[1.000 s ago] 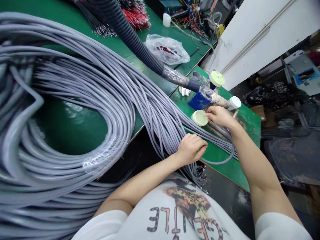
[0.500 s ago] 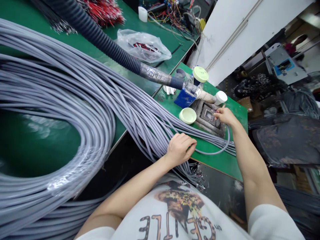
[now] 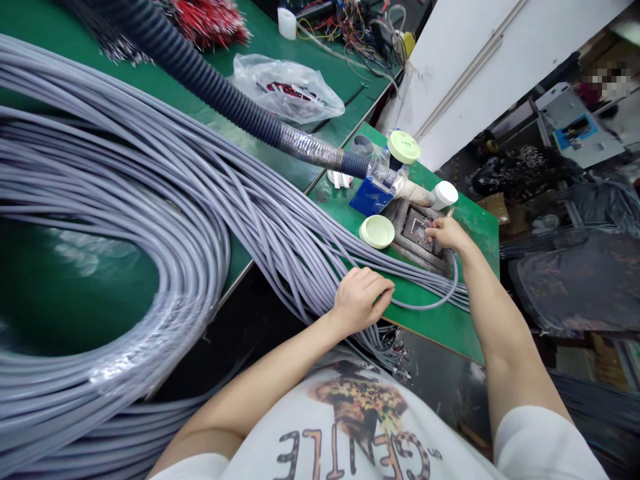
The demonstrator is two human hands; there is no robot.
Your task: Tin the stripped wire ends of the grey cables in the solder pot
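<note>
My right hand is closed in a pinch around the end of a grey cable. Its fingertips are over the dark square opening of a solder pot; the wire tips are too small to make out clearly. From there the cable loops down and back toward my left hand. That hand lies with curled fingers on the near side of the grey cable bundle, closed where the looped cable comes out. A pale green round tub stands just left of the pot.
A ribbed black hose runs to a nozzle beside the pot. Around it are a blue box, a green-lidded jar and a white cup. A clear plastic bag lies farther back. Large cable coils fill the left.
</note>
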